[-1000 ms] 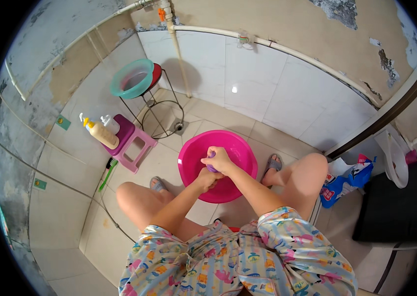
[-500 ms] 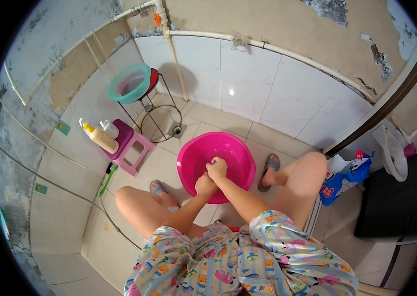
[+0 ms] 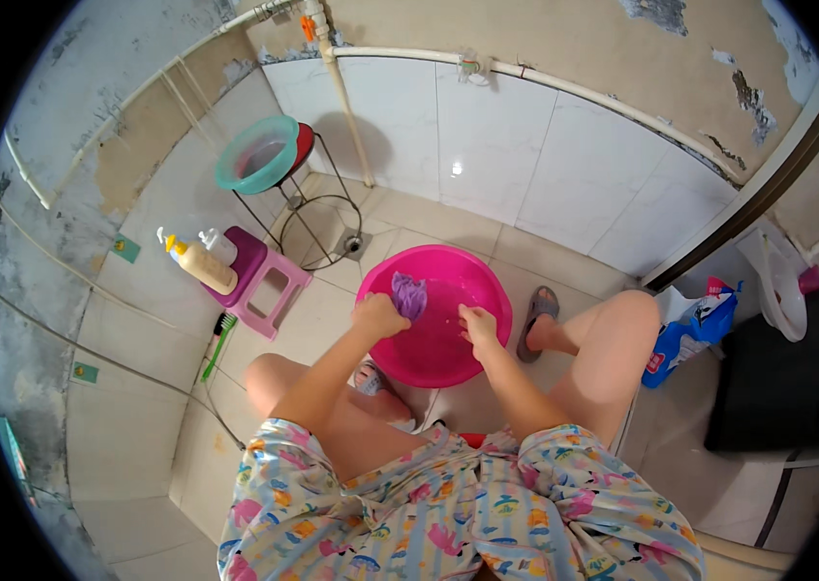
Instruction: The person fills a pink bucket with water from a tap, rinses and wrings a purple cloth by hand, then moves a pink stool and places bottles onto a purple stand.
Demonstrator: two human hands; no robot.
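My left hand (image 3: 379, 315) is closed on a small crumpled purple cloth (image 3: 410, 296), which sticks out past the fingers above the basin. The cloth looks wet and bunched; its exact kind does not show. Apart from it, my right hand (image 3: 477, 329) is over the basin's right side, fingers loosely bent and spread, with nothing visible in them. Both hands are above a round bright pink basin (image 3: 436, 376) on the floor between my feet. Some liquid seems to glisten inside it.
A purple-and-pink stool (image 3: 272, 289) with pump bottles (image 3: 208, 268) stands left. Beside it lies a green brush (image 3: 218, 346). Behind, a wire-legged stool (image 3: 317, 208) carries a teal basin (image 3: 256, 155). A blue plastic bag (image 3: 690, 334) sits right, near a floor drain (image 3: 352, 243) farther left.
My hands were pressed together over the basin and have now parted. The left moved left, showing the purple cloth; the right moved right, without it. The view has shifted slightly.
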